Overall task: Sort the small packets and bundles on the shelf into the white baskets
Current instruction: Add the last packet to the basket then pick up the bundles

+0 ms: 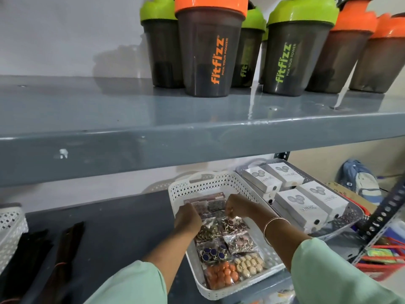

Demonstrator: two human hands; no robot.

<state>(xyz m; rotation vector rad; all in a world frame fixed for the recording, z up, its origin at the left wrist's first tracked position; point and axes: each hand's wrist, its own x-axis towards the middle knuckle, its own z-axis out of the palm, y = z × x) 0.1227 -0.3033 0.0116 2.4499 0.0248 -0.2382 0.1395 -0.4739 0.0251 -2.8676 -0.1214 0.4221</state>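
Observation:
A white perforated basket [221, 181] sits on the lower grey shelf, filled with clear packets of buttons laid in two rows: orange ones [221, 274], cream ones [249, 264], dark blue ones [212, 253] and metallic ones [240, 242]. Both hands reach into the basket's middle. My left hand [187, 218] presses on a packet at the left row, fingers curled. My right hand [237, 206] pinches the top edge of a packet of dark red buttons [234, 224]. What lies under the left palm is hidden.
A second basket [350, 218] to the right holds white boxes [292, 202]. Dark bundles [65, 244] lie on the shelf at the left beside another white basket [9, 229]. Shaker bottles [210, 49] stand on the upper shelf. A red basket [381, 263] sits lower right.

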